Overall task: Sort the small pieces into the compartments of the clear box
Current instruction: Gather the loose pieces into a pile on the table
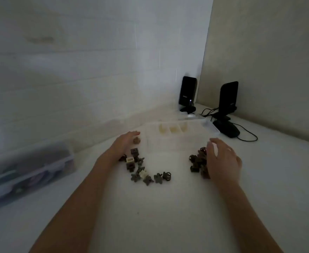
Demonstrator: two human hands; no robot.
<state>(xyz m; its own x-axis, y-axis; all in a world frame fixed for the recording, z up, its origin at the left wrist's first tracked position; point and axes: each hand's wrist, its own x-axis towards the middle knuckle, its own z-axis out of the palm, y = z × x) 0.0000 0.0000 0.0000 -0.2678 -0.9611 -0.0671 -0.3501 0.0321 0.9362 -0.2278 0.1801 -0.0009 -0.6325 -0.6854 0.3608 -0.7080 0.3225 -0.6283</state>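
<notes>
both hands, left hand and right hand, spread flat beside the small pieces (gathering, seemingly); next, pinch one for the clear box.

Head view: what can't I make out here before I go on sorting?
- Clear box: dim light washes out its dividers.
- Right pile: partly hidden behind the right hand.
- Left-hand fingers: blurred, contact with the tan piece unclear.
- Left bin: blurred contents.
</notes>
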